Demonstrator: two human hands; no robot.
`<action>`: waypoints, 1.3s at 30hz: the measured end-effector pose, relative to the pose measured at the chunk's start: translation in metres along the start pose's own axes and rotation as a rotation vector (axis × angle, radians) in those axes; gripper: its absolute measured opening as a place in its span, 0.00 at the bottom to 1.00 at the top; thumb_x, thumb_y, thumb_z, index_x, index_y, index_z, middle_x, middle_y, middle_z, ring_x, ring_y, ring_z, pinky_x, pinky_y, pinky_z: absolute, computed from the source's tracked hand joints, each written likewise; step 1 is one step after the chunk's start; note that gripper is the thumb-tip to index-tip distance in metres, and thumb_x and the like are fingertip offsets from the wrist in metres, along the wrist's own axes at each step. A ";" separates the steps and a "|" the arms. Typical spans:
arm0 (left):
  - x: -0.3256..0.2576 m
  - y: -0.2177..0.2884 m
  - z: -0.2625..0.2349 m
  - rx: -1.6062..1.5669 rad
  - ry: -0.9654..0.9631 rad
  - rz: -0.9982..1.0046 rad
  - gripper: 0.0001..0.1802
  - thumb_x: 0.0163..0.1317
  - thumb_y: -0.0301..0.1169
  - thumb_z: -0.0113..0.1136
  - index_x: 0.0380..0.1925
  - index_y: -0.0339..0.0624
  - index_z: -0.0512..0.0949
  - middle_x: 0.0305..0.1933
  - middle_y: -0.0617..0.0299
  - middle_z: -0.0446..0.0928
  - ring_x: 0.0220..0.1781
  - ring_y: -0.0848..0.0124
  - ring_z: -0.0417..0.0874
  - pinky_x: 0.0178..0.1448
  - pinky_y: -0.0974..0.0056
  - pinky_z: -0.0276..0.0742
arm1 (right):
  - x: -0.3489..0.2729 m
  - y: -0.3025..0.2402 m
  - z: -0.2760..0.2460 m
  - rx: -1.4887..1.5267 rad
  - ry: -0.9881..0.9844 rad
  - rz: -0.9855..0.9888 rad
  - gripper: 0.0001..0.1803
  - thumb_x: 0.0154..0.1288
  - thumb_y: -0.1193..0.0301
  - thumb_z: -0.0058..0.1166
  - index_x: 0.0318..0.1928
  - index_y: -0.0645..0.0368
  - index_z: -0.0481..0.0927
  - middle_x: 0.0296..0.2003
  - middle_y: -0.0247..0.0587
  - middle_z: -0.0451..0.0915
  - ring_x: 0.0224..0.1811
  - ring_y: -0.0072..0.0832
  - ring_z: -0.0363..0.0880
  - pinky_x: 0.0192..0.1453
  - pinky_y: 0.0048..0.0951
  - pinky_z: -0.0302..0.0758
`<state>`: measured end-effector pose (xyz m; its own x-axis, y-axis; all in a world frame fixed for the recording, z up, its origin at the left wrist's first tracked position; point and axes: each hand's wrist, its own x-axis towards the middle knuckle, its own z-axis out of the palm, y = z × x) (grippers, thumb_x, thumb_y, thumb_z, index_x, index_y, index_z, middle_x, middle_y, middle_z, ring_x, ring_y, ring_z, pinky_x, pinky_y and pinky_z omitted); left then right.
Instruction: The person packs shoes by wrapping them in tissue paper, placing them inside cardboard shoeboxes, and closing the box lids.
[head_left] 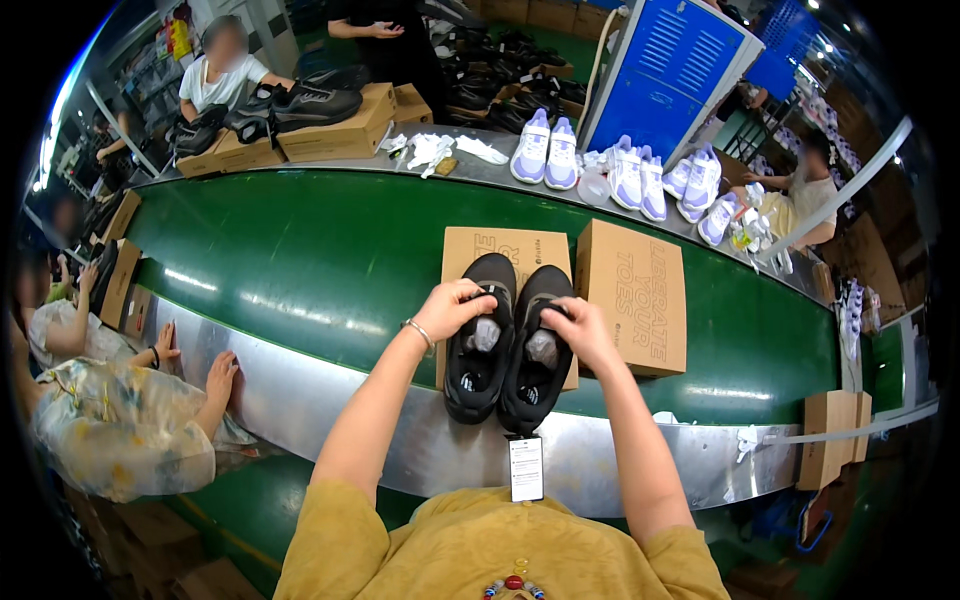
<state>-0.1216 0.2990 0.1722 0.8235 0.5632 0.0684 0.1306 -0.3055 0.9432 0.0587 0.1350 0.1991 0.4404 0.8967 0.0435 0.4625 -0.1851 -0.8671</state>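
Observation:
Two black sneakers lie side by side, heels toward me, on a flat brown cardboard box [465, 245] on the green conveyor belt [300, 260]. My left hand [452, 306] grips the tongue area of the left black sneaker [478, 355]. My right hand [578, 328] holds the opening of the right black sneaker [535, 365]. White paper stuffing shows inside both shoes. A white tag [526, 467] hangs from the right shoe's heel over the metal belt edge [330, 400].
A second brown box [640, 300] lies just right of the shoes. Lilac-and-white sneakers [545, 150] and more boxes with dark shoes [320, 120] line the far side, with people working there. A seated person's hands [215, 375] rest on the metal edge at my left.

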 end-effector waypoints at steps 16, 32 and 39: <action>0.028 -0.009 0.016 -0.229 -0.034 -0.201 0.08 0.53 0.31 0.62 0.23 0.36 0.78 0.21 0.69 0.74 0.24 0.82 0.70 0.30 0.74 0.66 | 0.052 0.014 -0.023 0.392 -0.091 0.448 0.05 0.48 0.78 0.62 0.26 0.65 0.79 0.22 0.36 0.78 0.22 0.21 0.74 0.28 0.23 0.71; 0.029 0.029 0.061 0.012 -0.039 -0.112 0.10 0.55 0.30 0.54 0.33 0.36 0.77 0.28 0.60 0.79 0.35 0.70 0.77 0.41 0.69 0.71 | 0.017 0.027 -0.035 0.544 -0.067 0.414 0.10 0.47 0.75 0.64 0.28 0.59 0.74 0.21 0.32 0.76 0.21 0.17 0.72 0.25 0.18 0.65; 0.045 0.070 0.085 0.633 -0.250 -0.015 0.26 0.46 0.51 0.61 0.38 0.42 0.79 0.34 0.51 0.78 0.40 0.57 0.77 0.47 0.58 0.69 | 0.006 0.030 -0.044 0.610 -0.110 0.390 0.12 0.50 0.76 0.61 0.34 0.61 0.74 0.27 0.33 0.77 0.32 0.18 0.74 0.37 0.19 0.70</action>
<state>-0.0283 0.2379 0.2140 0.9120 0.3999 -0.0917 0.3781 -0.7324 0.5663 0.1092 0.1174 0.1954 0.3907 0.8525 -0.3473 -0.2372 -0.2712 -0.9328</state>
